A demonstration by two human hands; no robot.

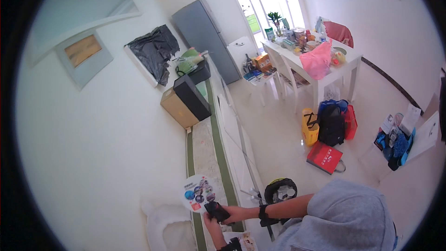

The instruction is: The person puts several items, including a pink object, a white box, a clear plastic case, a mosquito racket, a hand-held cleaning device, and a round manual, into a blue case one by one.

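Note:
Both hands meet low in the head view, over the end of a long cabinet top. My right hand point(239, 214) reaches in from the right, below a grey sleeve and a black wristband, its fingers closed on a small black object point(216, 211). My left hand point(213, 227) comes up from the lower edge and grips the same object's near left side. What kind of thing it is does not show clearly. Just beyond it is a round white card point(199, 192) with coloured circular pictures, like a flat hand fan. Whether it lies on the cabinet or is held cannot be made out.
Farther along the cabinet top point(202, 151) stand a brown and black box point(186, 102) and a green bag point(187, 63). A bin point(280, 190) is beside my right forearm. Bags point(331, 123) lie on the floor before a laden white table point(346, 67). A cluttered chair point(420, 135) stands right.

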